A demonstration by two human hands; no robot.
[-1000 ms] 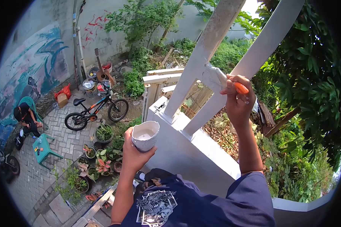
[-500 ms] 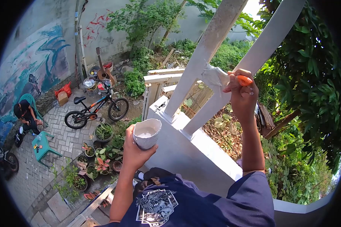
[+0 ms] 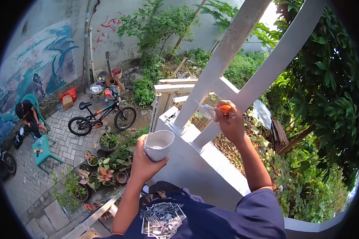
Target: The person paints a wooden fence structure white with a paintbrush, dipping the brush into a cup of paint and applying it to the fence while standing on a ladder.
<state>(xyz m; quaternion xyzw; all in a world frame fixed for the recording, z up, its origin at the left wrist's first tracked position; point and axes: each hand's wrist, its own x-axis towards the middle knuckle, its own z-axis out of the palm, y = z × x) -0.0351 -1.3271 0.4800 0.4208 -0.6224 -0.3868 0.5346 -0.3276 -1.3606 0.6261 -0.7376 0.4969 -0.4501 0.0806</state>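
Observation:
My left hand (image 3: 141, 161) is wrapped round a rough-rimmed cup (image 3: 158, 148), coated in whitish paint and with pale liquid inside. Between the fingers of my right hand (image 3: 231, 124) is a paintbrush (image 3: 206, 110), its orange handle end showing above the fist. White paint covers its bristles, which point left and overlap the gap between two slanted pale posts. White smears mark the right fingers. The left post (image 3: 211, 79) and the curved right post (image 3: 281, 53) are joined by a short crosspiece (image 3: 229, 85) just above the brush.
Both posts rise from a white-topped low wall (image 3: 223, 165). Below on the left, potted plants (image 3: 107, 140), a bicycle (image 3: 103, 115) and a green table (image 3: 48, 153) stand on paving. A person (image 3: 28, 115) sits by the mural wall. Dense leaves (image 3: 327, 95) hang at the right.
My right hand has brought the paintbrush down and left, away from the joint at the crosspiece. The cup in my left hand sits slightly lower and further right.

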